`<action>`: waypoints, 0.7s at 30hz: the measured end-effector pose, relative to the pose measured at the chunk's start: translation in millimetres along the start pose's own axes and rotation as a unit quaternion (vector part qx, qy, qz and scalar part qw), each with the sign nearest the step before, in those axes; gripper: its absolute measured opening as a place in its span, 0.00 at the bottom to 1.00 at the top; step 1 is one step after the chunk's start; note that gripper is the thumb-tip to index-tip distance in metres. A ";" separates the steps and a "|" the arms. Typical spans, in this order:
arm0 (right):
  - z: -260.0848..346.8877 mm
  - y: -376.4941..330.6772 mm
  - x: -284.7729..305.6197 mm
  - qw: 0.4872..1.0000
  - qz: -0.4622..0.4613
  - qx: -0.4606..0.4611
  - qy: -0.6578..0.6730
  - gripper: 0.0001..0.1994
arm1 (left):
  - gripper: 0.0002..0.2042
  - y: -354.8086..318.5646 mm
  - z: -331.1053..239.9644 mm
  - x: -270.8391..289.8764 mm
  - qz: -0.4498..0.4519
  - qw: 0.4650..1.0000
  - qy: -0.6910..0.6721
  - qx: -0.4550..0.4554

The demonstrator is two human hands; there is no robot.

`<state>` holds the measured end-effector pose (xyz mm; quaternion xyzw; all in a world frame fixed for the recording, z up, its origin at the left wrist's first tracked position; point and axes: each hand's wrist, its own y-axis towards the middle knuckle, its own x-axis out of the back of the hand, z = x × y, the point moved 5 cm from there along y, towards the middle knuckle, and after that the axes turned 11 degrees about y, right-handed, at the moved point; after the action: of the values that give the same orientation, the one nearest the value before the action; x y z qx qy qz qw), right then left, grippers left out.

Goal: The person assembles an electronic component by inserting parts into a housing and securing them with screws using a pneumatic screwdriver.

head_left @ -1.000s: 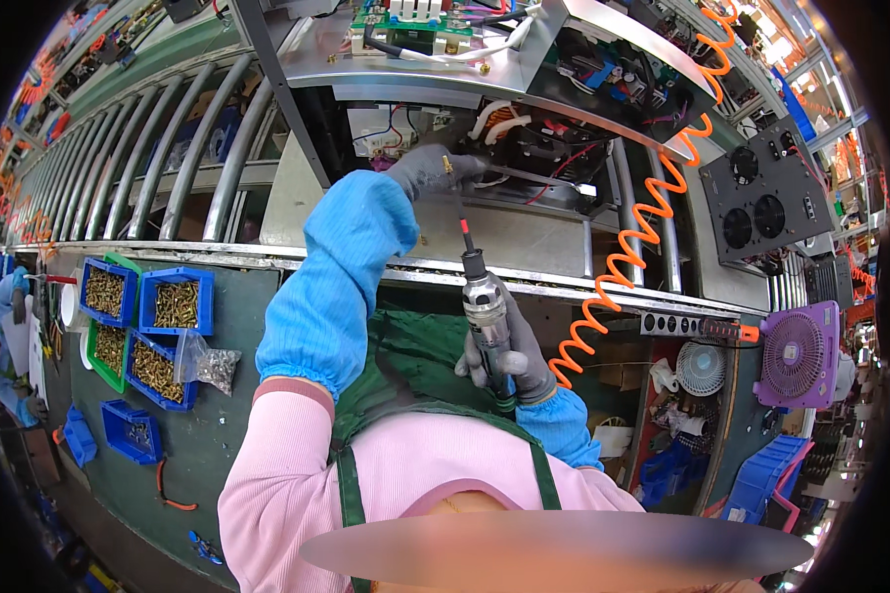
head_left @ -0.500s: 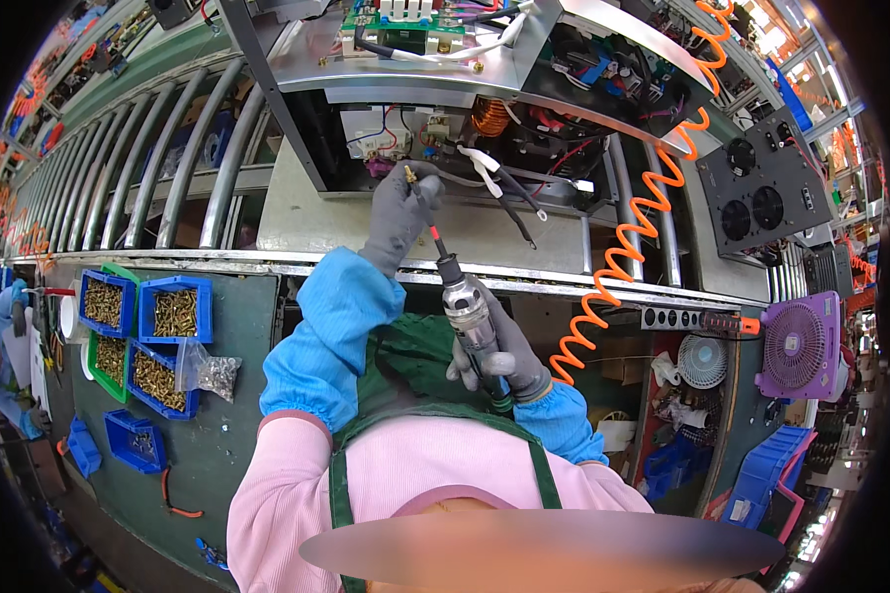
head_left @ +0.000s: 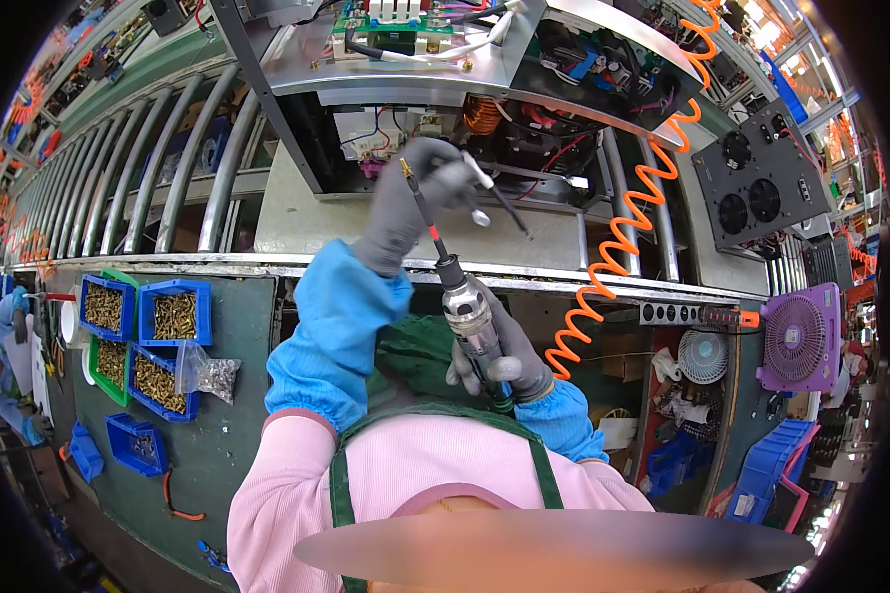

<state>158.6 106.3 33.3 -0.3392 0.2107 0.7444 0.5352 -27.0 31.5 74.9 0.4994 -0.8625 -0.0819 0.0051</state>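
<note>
My right hand (head_left: 509, 346) is wrapped round a silver power screwdriver (head_left: 473, 321), which points up and to the left. At the end of its bit sits a brass screw (head_left: 405, 170). My left hand (head_left: 405, 212), grey-gloved and smeared by motion, is behind the bit at the front of an open metal cabinet (head_left: 396, 77). Its fingers close on a black cable with a pale end lug (head_left: 480, 217); the exact grip is blurred. Beside them another black cable (head_left: 509, 206) with white wrapping hangs out of the cabinet.
Blue bins (head_left: 175, 311) of brass screws stand on the green bench at left, with a bag of small parts (head_left: 213, 376) beside them. An orange coiled hose (head_left: 618, 247) hangs at right. Rollers (head_left: 183, 163) run behind the bench. A purple fan (head_left: 799, 338) stands far right.
My left hand has moved slightly right and its fingers have reached the cables. One cable's end has shifted left with them. The screwdriver has hardly moved.
</note>
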 end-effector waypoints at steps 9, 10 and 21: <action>1.0 0.5 3.5 1.000 0.005 -0.005 0.014 0.58 | 0.15 -56.2 44.1 55.0 0.169 0.966 -0.087 0.173; 1.8 1.1 3.9 1.000 -0.005 -0.007 0.018 0.58 | 0.14 -55.2 44.9 57.7 0.162 0.972 -0.043 0.164; -8.6 13.2 -8.6 0.999 -0.039 -0.019 0.031 0.59 | 0.14 37.2 31.5 92.3 -0.216 0.918 0.312 -0.117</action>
<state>150.3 90.4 33.1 -0.3803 0.2000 0.7159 0.5504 -108.1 -25.6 42.5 0.6697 -0.6725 -0.0211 0.3144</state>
